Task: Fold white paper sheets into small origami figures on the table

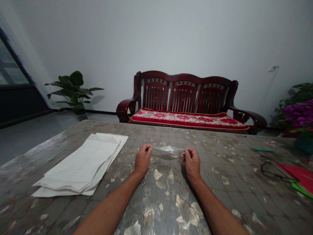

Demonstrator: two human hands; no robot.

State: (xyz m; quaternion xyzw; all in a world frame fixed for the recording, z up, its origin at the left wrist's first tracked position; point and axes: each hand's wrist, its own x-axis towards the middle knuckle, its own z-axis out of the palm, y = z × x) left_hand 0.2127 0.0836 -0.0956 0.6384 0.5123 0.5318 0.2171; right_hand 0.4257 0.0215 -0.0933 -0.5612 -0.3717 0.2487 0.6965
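Note:
A folded piece of white paper (168,149), long and narrow with a small raised peak at its middle, stretches between my two hands just over the table. My left hand (143,158) pinches its left end between thumb and fingers. At the other end, my right hand (192,161) grips the paper the same way. A stack of lined paper sheets (83,163) lies to the left of my left hand, its edges uneven.
The table (161,202) wears a grey flower-patterned cover. On the right lie eyeglasses (278,174), red paper (299,176), green paper (302,188) and a green pen-like stick (263,150). Beyond the far edge stands a wooden bench (183,98); a potted plant (75,89) is at left.

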